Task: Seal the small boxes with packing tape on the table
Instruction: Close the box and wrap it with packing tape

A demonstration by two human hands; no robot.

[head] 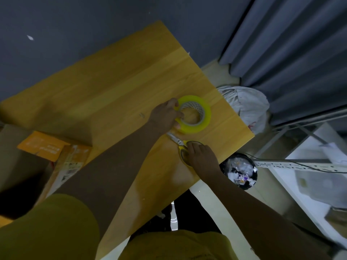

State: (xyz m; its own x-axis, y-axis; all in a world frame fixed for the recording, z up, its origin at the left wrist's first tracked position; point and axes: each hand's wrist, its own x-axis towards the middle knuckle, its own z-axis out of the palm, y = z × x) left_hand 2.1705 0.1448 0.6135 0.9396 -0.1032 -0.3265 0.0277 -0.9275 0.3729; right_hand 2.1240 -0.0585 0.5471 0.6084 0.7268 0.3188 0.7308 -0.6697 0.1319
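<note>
Gripping the roll of tape (194,113) by its left rim, the left hand (165,114) has its fingers curled over the top edge into the core and its thumb against the outer wall. The roll is yellow-green with a pale patterned core, and it lies flat on the wooden table (116,81), near the table's right edge.

Just below the roll lie the scissors (181,146), blades pointing up-left toward the left wrist, yellow handles toward the person. The right hand (201,156) rests on those handles with its fingers bent down over the loops, covering most of them; whether a finger passes through a loop cannot be told. The blades appear closed and lie flat on the wood.

At the left side of the table sits a brown cardboard box (20,162), its flaps partly open, with an orange printed piece (40,148) lying across it and a strip of printed tape or label along one edge. The picture is blurred there, so finer detail is lost.

Off the table's right edge stand a small black bin (239,170) full of crumpled scraps, a white bag (246,106), and a grey curtain (293,44) behind. The person wears a mustard-coloured shirt (56,228).
</note>
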